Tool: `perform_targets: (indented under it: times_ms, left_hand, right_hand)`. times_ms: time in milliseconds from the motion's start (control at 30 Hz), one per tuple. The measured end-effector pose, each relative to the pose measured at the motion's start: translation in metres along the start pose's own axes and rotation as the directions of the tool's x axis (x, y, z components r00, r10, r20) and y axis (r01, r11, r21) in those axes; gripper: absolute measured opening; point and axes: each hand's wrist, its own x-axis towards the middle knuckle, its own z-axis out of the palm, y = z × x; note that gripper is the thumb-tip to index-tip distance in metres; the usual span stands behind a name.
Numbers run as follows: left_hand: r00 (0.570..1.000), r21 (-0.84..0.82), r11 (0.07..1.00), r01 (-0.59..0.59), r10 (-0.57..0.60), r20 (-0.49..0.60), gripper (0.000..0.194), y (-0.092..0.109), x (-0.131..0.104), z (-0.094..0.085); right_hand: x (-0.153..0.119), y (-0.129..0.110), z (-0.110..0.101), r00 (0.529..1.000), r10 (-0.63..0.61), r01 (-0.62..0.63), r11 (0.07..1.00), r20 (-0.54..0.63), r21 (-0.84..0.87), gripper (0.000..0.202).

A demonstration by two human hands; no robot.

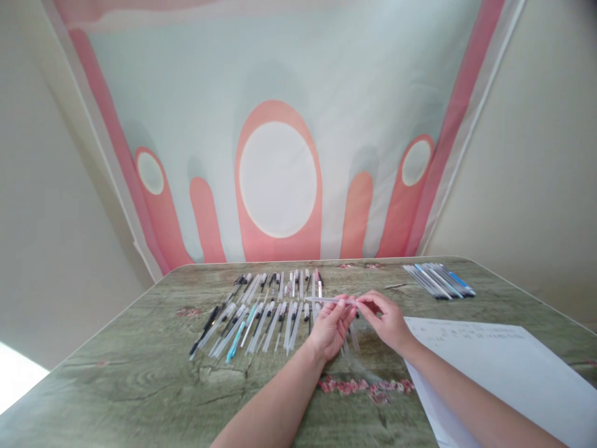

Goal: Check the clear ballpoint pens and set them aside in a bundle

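A translucent whitish pen barrel (321,300) lies sideways above the table between my hands. My left hand (330,328) is closed around its middle, palm partly turned up, and the thumb presses on it. The fingertips of my right hand (385,318) pinch at its right end, where my fingers hide the detail. Left of my hands, pen parts lie in two rows: clear barrels (273,331), black-and-clear pieces and a turquoise pen (236,339) in the near row. A pink-topped pen (319,281) lies at the right of the far row. Some clear parts lie partly hidden behind my left hand.
A group of pens (438,281) with clear, black and blue parts lies side by side at the back right. White paper (508,373) with faint writing lies under my right forearm. The wood-patterned table (140,367) ends at a patterned cloth (278,180).
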Motion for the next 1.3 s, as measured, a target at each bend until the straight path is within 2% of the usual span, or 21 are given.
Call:
perform_targets:
  times_ms: [267,400,467,600,667,733,900,1300]
  left_hand:
    - [1.0,0.008,1.0,-0.006,0.006,0.011,0.018,-0.001,-0.001,-0.001]
    - [1.0,0.011,1.0,0.007,-0.007,0.008,0.018,0.001,-0.002,0.001]
    - [1.0,0.018,1.0,0.024,-0.024,-0.015,0.019,0.002,-0.002,0.002]
    - [0.999,0.024,0.999,0.029,-0.028,-0.043,0.02,0.004,0.0,0.003]
    - [0.999,0.019,1.0,0.015,-0.014,-0.036,0.02,0.003,0.001,0.002]
    - [1.0,0.014,1.0,0.004,-0.003,-0.022,0.021,0.003,0.002,0.001]
    - [1.0,0.01,1.0,0.005,-0.005,-0.02,0.023,0.002,0.001,0.002]
    - [0.999,0.009,1.0,0.005,-0.005,-0.039,0.023,0.001,0.001,0.003]
  right_hand:
    - [-0.008,0.001,0.008,0.989,-0.1,0.088,0.99,-0.112,-0.108,0.015]
    - [-0.01,-0.001,0.009,0.989,-0.115,0.104,0.988,-0.098,-0.111,0.016]
    - [-0.008,-0.002,0.007,0.99,-0.101,0.09,0.989,-0.095,-0.114,0.018]
    - [-0.002,0.008,0.002,0.987,-0.01,-0.014,0.989,-0.162,-0.145,0.022]
    - [0.0,0.018,0.001,0.992,0.036,-0.058,0.98,-0.119,-0.189,0.022]
    - [-0.001,0.029,0.002,0.997,0.07,-0.075,0.963,-0.029,-0.26,0.022]
    - [-0.007,0.04,0.005,0.992,0.067,-0.019,0.913,0.103,-0.408,0.019]
    - [-0.01,0.037,0.007,0.985,0.064,0.025,0.865,0.161,-0.501,0.014]
